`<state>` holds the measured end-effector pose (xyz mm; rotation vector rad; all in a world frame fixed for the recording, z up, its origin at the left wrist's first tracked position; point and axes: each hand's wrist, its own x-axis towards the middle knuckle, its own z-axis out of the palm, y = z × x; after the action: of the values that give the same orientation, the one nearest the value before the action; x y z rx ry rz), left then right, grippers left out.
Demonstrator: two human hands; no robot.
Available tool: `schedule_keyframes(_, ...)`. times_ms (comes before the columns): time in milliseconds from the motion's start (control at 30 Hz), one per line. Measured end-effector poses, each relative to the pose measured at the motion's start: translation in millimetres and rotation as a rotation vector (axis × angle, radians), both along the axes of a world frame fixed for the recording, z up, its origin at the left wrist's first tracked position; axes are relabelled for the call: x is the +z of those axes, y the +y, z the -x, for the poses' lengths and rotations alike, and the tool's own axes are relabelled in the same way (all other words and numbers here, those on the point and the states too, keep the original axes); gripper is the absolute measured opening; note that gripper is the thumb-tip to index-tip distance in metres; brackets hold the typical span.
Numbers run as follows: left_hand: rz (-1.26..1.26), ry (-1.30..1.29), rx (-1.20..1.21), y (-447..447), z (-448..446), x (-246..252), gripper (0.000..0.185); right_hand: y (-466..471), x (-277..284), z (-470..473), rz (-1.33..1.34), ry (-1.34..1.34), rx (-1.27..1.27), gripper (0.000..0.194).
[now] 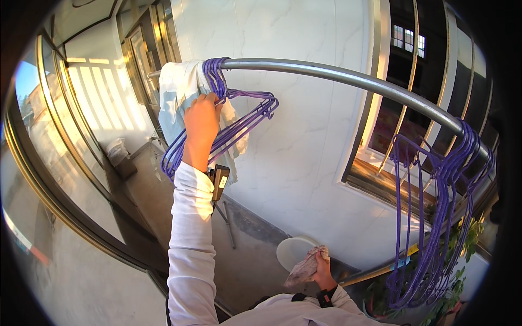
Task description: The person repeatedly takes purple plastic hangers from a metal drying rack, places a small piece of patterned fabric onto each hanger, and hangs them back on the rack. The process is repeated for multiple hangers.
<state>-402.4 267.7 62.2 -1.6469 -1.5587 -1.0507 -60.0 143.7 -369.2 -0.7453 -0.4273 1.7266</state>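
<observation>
My left hand (202, 126) reaches up to the bunch of purple clothes hangers (240, 126) and grips them just below their hooks. Those hooks hang close together on the metal rail (338, 71), near its left end. Behind them, light-coloured cloth (179, 87) is draped over the rail and partly hidden by the hangers and my hand. Low in the view, my right hand (323, 274) holds a crumpled, stained rag (304, 269). A pale round basin (291, 248) stands on the floor beyond it, partly covered by the rag.
More purple hangers (444, 203) hang at the rail's right end, before a barred window (416, 102). Below them are leafy plants (456, 281) and a pole (367, 273). Glazed sliding panels (77, 122) line the left. A box (123, 167) sits against the far wall.
</observation>
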Motion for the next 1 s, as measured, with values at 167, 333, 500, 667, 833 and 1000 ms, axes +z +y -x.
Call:
schedule_keyframes(167, -0.127, -0.102, -0.048, 8.0, 1.1, 4.9, 0.01, -3.9, 12.5, 1.5, -0.003, 0.027, 0.006, 0.021)
schedule_keyframes(333, -0.139, -0.266, -0.209, -11.4, -14.8, 11.9, 0.014, -11.2, 28.6, -6.8, 0.014, -0.045, 0.074, 0.023)
schedule_keyframes(500, 0.352, -0.375, -0.368, -65.7, -49.1, -31.9, 0.016, -4.4, 48.3, -21.8, -0.145, -0.058, 0.114, 0.029)
schedule_keyframes(667, 0.555, -0.19, -0.607, -96.5, -89.7, -134.9, 0.015, 17.2, 63.3, -69.3, -0.16, -0.119, -0.085, 0.029)
schedule_keyframes(833, 0.908, 0.024, -0.544, -105.4, -95.2, -217.7, 0.012, 26.2, 93.2, -93.4, -0.356, -0.308, 0.164, 0.032)
schedule_keyframes(1000, 0.789, 0.461, -0.549, -97.1, -122.1, -262.5, 0.004, 30.6, 152.9, -16.1, -1.327, -1.14, 0.323, 0.023)
